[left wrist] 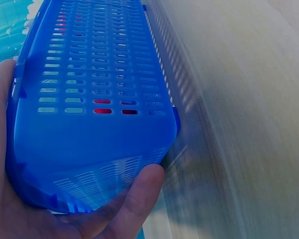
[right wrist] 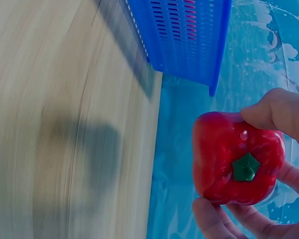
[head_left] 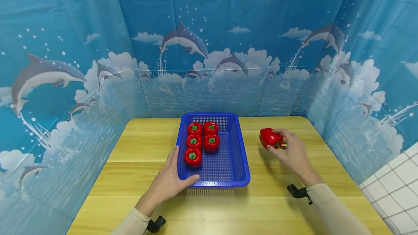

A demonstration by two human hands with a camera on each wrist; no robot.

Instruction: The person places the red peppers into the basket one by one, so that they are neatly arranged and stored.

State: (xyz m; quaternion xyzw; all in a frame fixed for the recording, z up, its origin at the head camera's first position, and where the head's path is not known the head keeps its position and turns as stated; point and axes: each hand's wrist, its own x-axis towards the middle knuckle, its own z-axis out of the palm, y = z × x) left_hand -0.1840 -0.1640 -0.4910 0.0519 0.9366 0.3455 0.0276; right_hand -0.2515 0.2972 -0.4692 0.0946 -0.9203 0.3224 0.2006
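A red bell pepper point(head_left: 270, 138) with a green stem is held in my right hand point(head_left: 290, 151), raised over the table to the right of the basket. In the right wrist view the pepper point(right wrist: 229, 154) has its stem end toward the camera, thumb on one side and fingers on the other. My left hand point(head_left: 169, 178) rests at the near left corner of a blue plastic basket point(head_left: 244, 155). Its straight fingers lie along the left wall and its thumb reaches over the front rim. Several red bell peppers point(head_left: 193, 157) stand stem up in the basket's left part, in two columns.
The basket stands on a wood-grain table point(head_left: 130, 169). Behind and at both sides hangs a blue dolphin curtain point(head_left: 209, 93). White tiles point(head_left: 398, 188) show at the lower right. Inside the basket, bare mesh floor shows on the right and near the front.
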